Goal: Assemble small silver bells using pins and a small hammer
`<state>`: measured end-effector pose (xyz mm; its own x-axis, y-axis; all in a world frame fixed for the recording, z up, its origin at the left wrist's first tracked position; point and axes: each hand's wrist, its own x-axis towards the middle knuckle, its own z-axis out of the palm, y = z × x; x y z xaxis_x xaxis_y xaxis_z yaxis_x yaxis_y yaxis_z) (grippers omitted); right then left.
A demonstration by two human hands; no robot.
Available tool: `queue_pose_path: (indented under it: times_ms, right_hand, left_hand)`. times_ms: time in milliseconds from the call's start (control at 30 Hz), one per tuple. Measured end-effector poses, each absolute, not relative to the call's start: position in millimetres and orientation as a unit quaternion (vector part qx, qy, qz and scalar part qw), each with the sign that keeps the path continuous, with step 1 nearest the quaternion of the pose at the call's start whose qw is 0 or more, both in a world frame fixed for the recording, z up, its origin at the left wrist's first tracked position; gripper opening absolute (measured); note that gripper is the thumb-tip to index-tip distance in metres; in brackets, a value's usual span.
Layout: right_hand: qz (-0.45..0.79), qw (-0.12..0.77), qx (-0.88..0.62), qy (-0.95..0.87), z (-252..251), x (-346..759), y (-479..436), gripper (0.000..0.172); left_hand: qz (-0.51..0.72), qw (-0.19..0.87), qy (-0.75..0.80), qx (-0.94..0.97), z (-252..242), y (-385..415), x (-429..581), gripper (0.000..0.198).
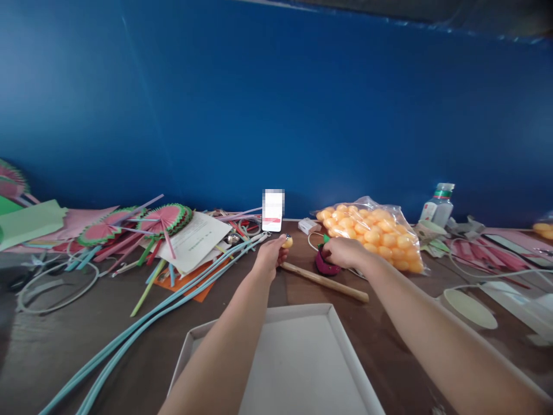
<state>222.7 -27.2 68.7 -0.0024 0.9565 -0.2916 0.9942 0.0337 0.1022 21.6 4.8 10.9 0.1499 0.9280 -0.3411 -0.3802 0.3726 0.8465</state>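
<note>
My left hand (273,253) is closed round a small yellow ball-like piece (288,242) with a dark top, just past the far edge of a white shallow tray (302,357). To its right, my right hand (341,252) reaches into or onto a small purple pouch-like thing (325,266) with a green bit at its top. The right fingertips are hidden there, so what they hold cannot be made out. A wooden stick (324,280) lies on the table between the hands and the tray.
Behind my right hand lies a clear bag of orange balls (380,233). A phone (272,212) stands against the blue wall. Pale blue tubes (173,302), paper fans (166,222) and papers lie left. A bottle (438,204), cables and a round pale disc (470,308) are right.
</note>
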Motion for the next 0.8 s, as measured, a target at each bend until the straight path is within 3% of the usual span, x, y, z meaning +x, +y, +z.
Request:
queue_pose_path:
  times_ms: [800]
  right_hand:
    - [-0.056, 0.173, 0.677, 0.713, 64.6, 215.5, -17.9, 0.022]
  left_hand:
    - [0.469, 0.697, 0.449, 0.306, 8.8, 5.5, 22.0, 0.027]
